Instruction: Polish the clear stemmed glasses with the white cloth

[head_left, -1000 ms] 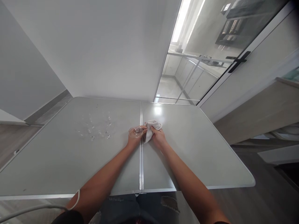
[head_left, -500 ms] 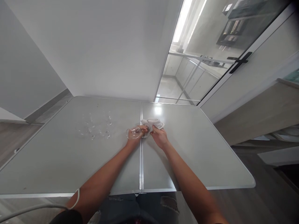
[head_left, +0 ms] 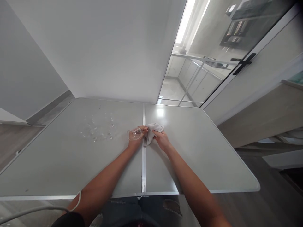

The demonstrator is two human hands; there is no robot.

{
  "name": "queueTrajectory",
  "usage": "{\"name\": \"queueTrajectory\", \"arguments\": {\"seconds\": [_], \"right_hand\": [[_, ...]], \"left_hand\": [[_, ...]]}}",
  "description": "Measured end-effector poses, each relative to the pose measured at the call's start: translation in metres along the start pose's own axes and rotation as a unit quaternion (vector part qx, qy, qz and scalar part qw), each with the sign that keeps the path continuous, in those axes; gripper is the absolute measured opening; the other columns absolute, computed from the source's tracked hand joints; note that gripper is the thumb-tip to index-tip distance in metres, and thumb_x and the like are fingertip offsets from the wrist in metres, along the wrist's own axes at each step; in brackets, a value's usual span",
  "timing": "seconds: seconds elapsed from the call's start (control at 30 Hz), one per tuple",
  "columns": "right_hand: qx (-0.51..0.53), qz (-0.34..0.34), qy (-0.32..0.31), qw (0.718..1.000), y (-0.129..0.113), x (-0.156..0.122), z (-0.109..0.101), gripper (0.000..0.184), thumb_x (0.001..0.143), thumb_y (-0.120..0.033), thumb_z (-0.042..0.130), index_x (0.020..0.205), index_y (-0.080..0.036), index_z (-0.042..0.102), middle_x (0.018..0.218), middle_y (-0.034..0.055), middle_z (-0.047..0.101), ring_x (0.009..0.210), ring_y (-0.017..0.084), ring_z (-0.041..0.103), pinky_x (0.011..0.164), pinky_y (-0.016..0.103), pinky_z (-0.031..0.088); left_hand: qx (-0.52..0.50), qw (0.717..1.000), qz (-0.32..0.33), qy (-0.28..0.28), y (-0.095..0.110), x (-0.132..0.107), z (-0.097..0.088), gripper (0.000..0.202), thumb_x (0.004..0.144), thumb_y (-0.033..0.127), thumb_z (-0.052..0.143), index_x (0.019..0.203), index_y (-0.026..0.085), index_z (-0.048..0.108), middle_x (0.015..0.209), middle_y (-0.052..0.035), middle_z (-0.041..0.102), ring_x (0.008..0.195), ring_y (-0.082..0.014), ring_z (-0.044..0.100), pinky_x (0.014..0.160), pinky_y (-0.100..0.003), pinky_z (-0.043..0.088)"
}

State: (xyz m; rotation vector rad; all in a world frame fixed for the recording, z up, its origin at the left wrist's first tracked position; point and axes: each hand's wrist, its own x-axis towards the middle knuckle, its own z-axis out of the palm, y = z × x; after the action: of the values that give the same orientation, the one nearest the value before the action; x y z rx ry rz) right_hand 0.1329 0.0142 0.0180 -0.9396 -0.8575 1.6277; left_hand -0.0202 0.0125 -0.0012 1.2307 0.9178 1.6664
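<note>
A clear stemmed glass (head_left: 133,134) lies sideways in my left hand (head_left: 138,137), its bowl pointing left. My left fingers are closed around it near the stem. From the right, my right hand (head_left: 161,138) grips a white cloth (head_left: 151,132) and presses it against the foot end of the glass. The cloth covers that end, so the foot is hidden. Both hands are just above the table's middle seam.
Several clear glasses (head_left: 100,129) stand on the left half of the pale table (head_left: 196,157). A metal strip (head_left: 143,170) divides the tabletop. Behind it rise a white wall (head_left: 113,56) and a glass door with a black handle (head_left: 245,63). A white cable (head_left: 47,208) hangs by my left forearm.
The cloth has shifted left and down, and now covers the foot of the glass, which showed before. My left hand and the glass have stayed nearly in place.
</note>
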Motion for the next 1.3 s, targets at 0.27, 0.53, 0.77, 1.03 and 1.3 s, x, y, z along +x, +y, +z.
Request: {"name": "queueTrajectory", "arguments": {"seconds": [0.27,0.53,0.77,1.03,1.3], "right_hand": [[0.019,0.02,-0.041,0.999,-0.0018,-0.0002,-0.0002,0.034,0.074,-0.037,0.08,0.103,-0.022,0.073,0.108,0.0047,0.074,0.099,0.024,0.065,0.079,0.034,0.05],[0.024,0.002,-0.033,0.999,0.0031,0.0012,-0.0006,0.033,0.073,-0.036,0.079,0.102,-0.023,0.071,0.11,0.0046,0.073,0.104,0.025,0.064,0.082,0.036,0.051],[0.029,-0.034,-0.022,0.999,-0.0032,0.0,-0.0007,0.027,0.074,-0.034,0.076,0.098,-0.024,0.069,0.111,0.0031,0.073,0.105,0.025,0.064,0.084,0.036,0.051],[0.013,-0.053,0.007,0.998,-0.0034,-0.0015,-0.0001,0.028,0.072,-0.031,0.075,0.099,-0.025,0.069,0.107,0.0024,0.073,0.106,0.025,0.063,0.082,0.034,0.051],[-0.014,-0.006,0.007,1.0,-0.0029,-0.0015,0.0009,0.033,0.069,-0.034,0.078,0.1,-0.025,0.07,0.108,0.0041,0.073,0.107,0.028,0.064,0.08,0.036,0.052]], "left_hand": [[0.002,1.0,-0.005,-0.024,0.0002,0.001,0.0011,0.019,0.073,0.038,0.086,0.077,0.022,0.076,0.09,-0.0082,0.076,0.099,-0.0274,0.071,0.103,-0.052,0.052],[0.016,0.999,-0.016,-0.036,-0.0023,0.0013,-0.0015,0.014,0.077,0.034,0.082,0.08,0.022,0.076,0.093,-0.0077,0.076,0.101,-0.0259,0.071,0.102,-0.049,0.052],[0.011,0.999,-0.025,-0.016,0.0011,0.0024,0.0,0.016,0.075,0.035,0.083,0.078,0.021,0.076,0.089,-0.0082,0.076,0.099,-0.0265,0.072,0.101,-0.049,0.052],[0.018,0.998,-0.053,-0.001,-0.0011,0.0027,-0.002,0.016,0.075,0.035,0.082,0.08,0.021,0.076,0.095,-0.0088,0.077,0.1,-0.0259,0.072,0.099,-0.046,0.053],[0.022,0.998,-0.045,0.024,-0.0014,0.0031,-0.0032,0.015,0.077,0.036,0.081,0.08,0.022,0.076,0.094,-0.0081,0.077,0.099,-0.0262,0.071,0.1,-0.046,0.053]]}}
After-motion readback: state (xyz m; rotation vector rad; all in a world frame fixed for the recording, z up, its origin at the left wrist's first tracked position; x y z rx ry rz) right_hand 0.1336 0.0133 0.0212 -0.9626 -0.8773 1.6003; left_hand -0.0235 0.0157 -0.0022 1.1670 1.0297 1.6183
